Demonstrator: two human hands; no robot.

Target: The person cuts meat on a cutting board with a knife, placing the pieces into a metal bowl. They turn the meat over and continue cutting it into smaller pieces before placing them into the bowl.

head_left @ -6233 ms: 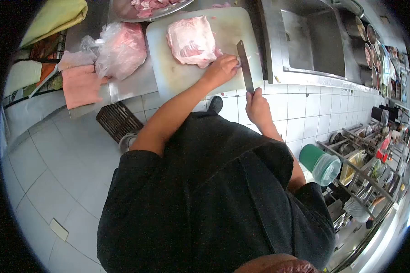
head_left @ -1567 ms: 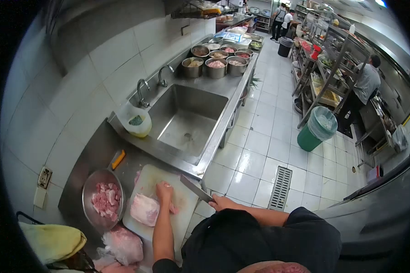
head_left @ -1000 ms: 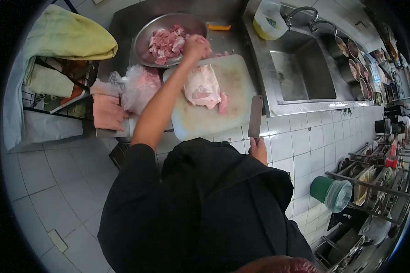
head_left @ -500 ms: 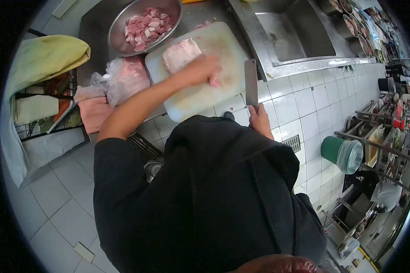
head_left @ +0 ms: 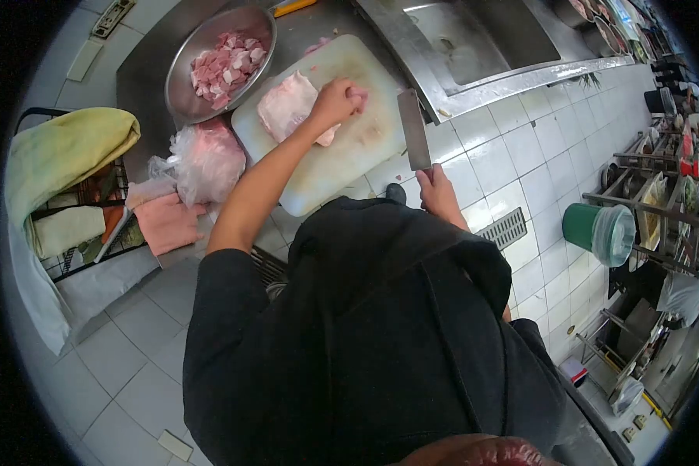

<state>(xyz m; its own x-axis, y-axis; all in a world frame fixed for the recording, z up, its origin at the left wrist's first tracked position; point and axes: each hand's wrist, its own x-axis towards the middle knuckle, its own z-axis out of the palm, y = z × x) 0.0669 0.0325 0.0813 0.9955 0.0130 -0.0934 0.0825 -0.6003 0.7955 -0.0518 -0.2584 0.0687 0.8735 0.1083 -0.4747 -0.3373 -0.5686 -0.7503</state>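
Observation:
My left hand (head_left: 335, 104) is above the white cutting board (head_left: 318, 175), its fingers closed on a small piece of raw meat (head_left: 357, 96). Under and beside that hand lies a larger pale slab of raw meat (head_left: 286, 105). My right hand (head_left: 438, 192) grips a cleaver (head_left: 414, 132) by its handle. The broad blade points away from me, just off the board's right edge.
A steel bowl (head_left: 175, 81) of cut meat chunks stands beyond the board, with a plastic bag of meat (head_left: 210, 159) and a pink cloth (head_left: 168, 223) to the left. A steel sink (head_left: 419, 74) is at the far right. A green bucket (head_left: 581, 225) stands farther right.
My left hand, blurred over the small meat piece earlier, now shows its fingers closed around it, lifted away from its former spot. My right hand keeps hold of the cleaver. The view has shifted somewhat.

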